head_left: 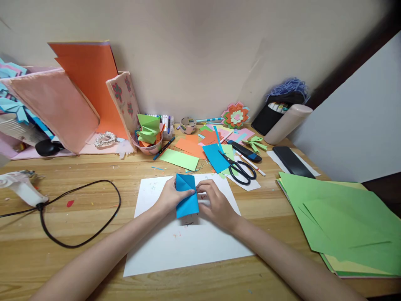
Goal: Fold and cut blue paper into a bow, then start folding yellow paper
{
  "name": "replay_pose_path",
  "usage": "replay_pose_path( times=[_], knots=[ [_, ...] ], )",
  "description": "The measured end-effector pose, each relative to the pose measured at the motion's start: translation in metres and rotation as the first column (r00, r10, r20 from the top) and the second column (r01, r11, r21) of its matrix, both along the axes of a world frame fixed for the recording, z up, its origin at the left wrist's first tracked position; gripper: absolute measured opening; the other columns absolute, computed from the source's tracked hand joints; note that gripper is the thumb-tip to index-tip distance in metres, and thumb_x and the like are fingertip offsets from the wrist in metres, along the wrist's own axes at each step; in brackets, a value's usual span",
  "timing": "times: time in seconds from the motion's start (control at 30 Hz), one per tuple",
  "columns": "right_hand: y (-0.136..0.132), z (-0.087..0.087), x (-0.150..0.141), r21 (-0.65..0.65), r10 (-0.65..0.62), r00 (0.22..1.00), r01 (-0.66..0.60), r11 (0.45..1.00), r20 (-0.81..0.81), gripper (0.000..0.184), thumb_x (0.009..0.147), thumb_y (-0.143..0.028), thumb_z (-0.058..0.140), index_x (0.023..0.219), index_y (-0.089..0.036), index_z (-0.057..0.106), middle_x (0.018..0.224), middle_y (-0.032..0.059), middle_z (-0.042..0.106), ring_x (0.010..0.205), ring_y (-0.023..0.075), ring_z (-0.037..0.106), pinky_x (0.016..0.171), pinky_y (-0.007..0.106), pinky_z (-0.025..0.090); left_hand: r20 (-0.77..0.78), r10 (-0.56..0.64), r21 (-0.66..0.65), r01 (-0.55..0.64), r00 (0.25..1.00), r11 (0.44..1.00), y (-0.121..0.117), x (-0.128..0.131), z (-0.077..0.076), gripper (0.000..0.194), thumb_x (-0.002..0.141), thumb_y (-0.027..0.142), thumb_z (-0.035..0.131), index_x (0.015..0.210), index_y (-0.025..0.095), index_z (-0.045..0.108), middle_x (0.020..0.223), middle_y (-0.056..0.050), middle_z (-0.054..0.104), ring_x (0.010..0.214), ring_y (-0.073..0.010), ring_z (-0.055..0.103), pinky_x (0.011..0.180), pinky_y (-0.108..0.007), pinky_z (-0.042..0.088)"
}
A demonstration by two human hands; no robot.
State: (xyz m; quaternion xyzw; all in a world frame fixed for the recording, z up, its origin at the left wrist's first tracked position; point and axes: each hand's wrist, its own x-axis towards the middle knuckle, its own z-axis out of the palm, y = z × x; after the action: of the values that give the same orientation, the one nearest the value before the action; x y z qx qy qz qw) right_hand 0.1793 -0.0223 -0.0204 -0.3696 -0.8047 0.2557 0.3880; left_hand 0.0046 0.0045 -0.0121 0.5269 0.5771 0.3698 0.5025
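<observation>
A creased piece of blue paper (187, 205) is held up over a marked white sheet (156, 246). My left hand (170, 194) grips its left side, the thumb lying across the front and the other fingers behind. At the paper's right edge is my right hand (214, 200), fingers curled with the fingertips at or very near the edge; whether they pinch it is hard to make out. Beyond the hands, black-handled scissors (239, 170) rest on paper scraps, beside another blue paper piece (215, 156).
Green paper sheets (351, 221) are stacked at the right, near a black phone (293, 161). On the left lie a white glue gun (25, 190) and its looped black cord (119, 200). A cup of scraps (150, 147), a cutter knife (246, 151) and a tumbler (288, 124) stand or lie farther back.
</observation>
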Motion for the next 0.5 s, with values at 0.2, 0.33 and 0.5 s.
replay_pose_path(
  times=[0.2,0.33,0.5],
  knots=[
    [0.0012,0.0042,-0.0009,0.040,-0.110,0.990,0.107,0.993,0.084,0.016,0.079,-0.015,0.057,0.093,-0.021,0.051,0.106,0.0098,0.048,0.096,0.0220,0.055,0.077,0.038,0.053,0.242,-0.072,-0.089,0.096,0.968,0.991,-0.0038,0.0036,0.0030,0.034,0.068,0.043,0.067,0.084,0.013,0.060,0.083,-0.008,0.069,0.075,-0.0214,0.062,0.067,-0.032,0.048],
    [0.0019,0.0069,-0.0009,0.018,-0.110,0.993,0.109,0.994,0.048,0.022,0.077,-0.020,0.062,0.095,-0.021,0.051,0.108,0.0098,0.051,0.102,0.0230,0.054,0.082,0.039,0.051,0.421,-0.011,-0.162,0.088,0.907,0.983,-0.0062,0.0055,0.0042,0.037,0.074,0.046,0.061,0.090,0.013,0.059,0.085,-0.009,0.069,0.075,-0.0218,0.064,0.069,-0.033,0.049],
    [0.0008,0.0072,-0.0019,-0.015,-0.071,0.997,0.071,0.997,-0.003,0.027,0.074,-0.023,0.066,0.096,-0.021,0.050,0.106,0.0092,0.055,0.098,0.0215,0.055,0.070,0.032,0.054,0.445,0.034,-0.201,0.063,0.895,0.978,-0.0054,0.0047,-0.0010,0.047,0.075,0.056,0.055,0.090,0.012,0.061,0.085,-0.011,0.069,0.076,-0.0224,0.064,0.067,-0.032,0.048]
  ],
)
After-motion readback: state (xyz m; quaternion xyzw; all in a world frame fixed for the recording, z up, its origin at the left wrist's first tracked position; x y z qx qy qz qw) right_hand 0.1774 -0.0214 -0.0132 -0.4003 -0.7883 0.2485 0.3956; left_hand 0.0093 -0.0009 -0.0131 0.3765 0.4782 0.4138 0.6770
